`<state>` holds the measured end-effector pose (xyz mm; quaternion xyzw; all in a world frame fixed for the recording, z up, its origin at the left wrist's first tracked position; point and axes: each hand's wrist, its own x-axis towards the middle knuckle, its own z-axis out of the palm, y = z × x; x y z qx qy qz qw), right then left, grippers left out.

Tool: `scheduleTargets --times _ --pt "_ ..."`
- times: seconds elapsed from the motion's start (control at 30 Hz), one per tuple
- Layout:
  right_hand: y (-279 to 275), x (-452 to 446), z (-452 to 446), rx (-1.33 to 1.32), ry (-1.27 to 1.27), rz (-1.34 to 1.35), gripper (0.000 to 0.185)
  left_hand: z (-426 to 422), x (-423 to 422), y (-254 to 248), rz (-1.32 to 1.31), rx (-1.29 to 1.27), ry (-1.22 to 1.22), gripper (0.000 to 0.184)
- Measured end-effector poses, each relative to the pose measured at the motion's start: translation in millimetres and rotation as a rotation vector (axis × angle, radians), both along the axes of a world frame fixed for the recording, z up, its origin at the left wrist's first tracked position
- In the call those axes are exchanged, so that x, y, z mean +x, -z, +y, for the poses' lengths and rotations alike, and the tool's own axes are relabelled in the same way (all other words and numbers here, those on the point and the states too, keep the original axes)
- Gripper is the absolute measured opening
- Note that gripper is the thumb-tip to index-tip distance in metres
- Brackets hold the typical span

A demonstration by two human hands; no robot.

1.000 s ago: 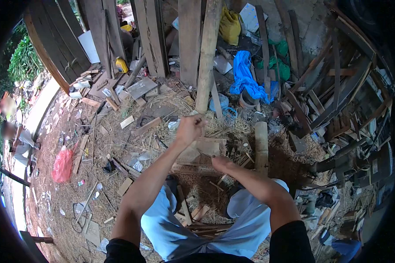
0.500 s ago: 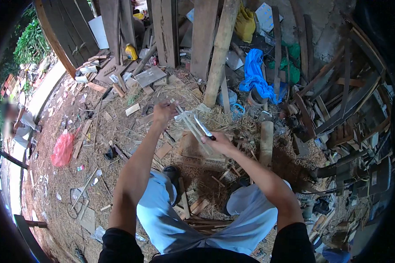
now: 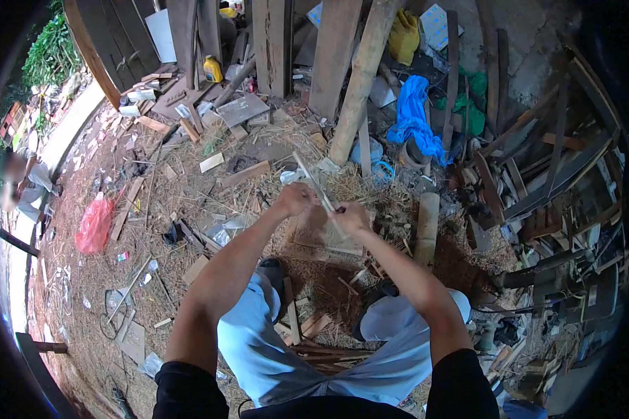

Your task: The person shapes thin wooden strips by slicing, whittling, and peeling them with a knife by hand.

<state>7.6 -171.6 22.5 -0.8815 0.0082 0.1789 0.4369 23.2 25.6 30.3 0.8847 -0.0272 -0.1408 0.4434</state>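
My right hand point(image 3: 351, 218) is closed round the dark handle of a knife, above a wooden block point(image 3: 321, 234) on the ground. A thin pale strip point(image 3: 305, 170) slants up and away from the same hand, with the knife's blade close along it. Just left of the strip, my left hand point(image 3: 298, 199) has its fingers curled in. What it grips, if anything, is too small and blurred to make out.
A round log point(image 3: 426, 227) lies right of the block. Beyond stands a bamboo post point(image 3: 362, 84), with a blue plastic sheet point(image 3: 414, 115) to its right. A red bag point(image 3: 94, 223) lies at the left. A person point(image 3: 31, 183) sits at the far left.
Two pale strips, apart half a second ago, now look like one. My left hand has come back from their far end, toward my right hand. The knife now lies along the strip.
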Motion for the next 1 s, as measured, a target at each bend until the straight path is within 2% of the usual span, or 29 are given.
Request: scheduleTargets --times 0.03,0.07,0.13,0.2,0.27,0.33,0.37,0.4,0.47,0.57,0.6,0.67,0.7,0.77,0.83,0.9,0.93,0.97,1.0 --pt "-1 9 -8 -0.193 -0.085 -0.087 0.03 2 6 12 -0.259 0.253 0.039 0.023" --pt "3 19 -16 -0.193 -0.082 -0.081 0.03 1 15 24 -0.165 0.429 0.005 0.027" --pt "17 40 -33 -0.339 -0.166 -0.271 0.025 1 14 31 -0.151 0.443 0.032 0.027" --pt "20 53 -42 -0.385 -0.154 -0.182 0.023 -4 10 33 -0.137 0.461 0.052 0.027" --pt "30 65 -46 -0.428 -0.148 -0.101 0.02 -17 4 24 -0.033 0.52 0.131 0.035" --pt "52 78 -47 -0.488 -0.163 -0.055 0.019 -23 -1 28 -0.125 0.584 0.164 0.039" --pt "60 79 -48 -0.482 -0.157 -0.054 0.019 -27 0 30 -0.216 0.638 0.202 0.043" --pt "63 81 -47 -0.486 -0.224 -0.096 0.018 -34 6 20 -0.024 0.704 0.278 0.05" --pt "97 91 -57 -0.552 -0.401 -0.269 0.017 -40 9 38 -0.045 0.728 0.28 0.051" --pt "93 85 -54 -0.635 -0.413 -0.154 0.017 -44 7 43 -0.039 0.771 0.309 0.054" --pt "91 85 -53 -0.633 -0.417 -0.154 0.017 -43 6 42 -0.025 0.788 0.344 0.055" --pt "85 80 -55 -0.418 -0.186 -0.069 0.022 -41 10 53 -0.06 0.82 0.322 0.055" --pt "75 77 -57 -0.418 -0.183 -0.069 0.022 -41 12 56 -0.101 0.849 0.299 0.055" --pt "51 71 -58 -0.215 -0.088 -0.079 0.026 -41 17 43 -0.123 0.849 0.228 0.051" --pt "38 74 -62 -0.143 -0.109 -0.086 0.027 -46 19 24 -0.16 0.841 0.153 0.048" --pt "15 76 -64 -0.076 -0.132 -0.106 0.028 -52 24 2 -0.062 0.4 -0.105 0.039" --pt "-1 70 -61 -0.002 -0.108 -0.094 0.03 -54 26 -2 -0.247 0.243 -0.119 0.036" --pt "-17 65 -57 0.075 -0.084 -0.082 0.031 -55 30 -6 -0.267 0.24 -0.118 0.036" --pt "-32 61 -54 0.127 -0.068 -0.019 0.027 -59 31 -18 -0.232 -0.065 -0.161 0.034"
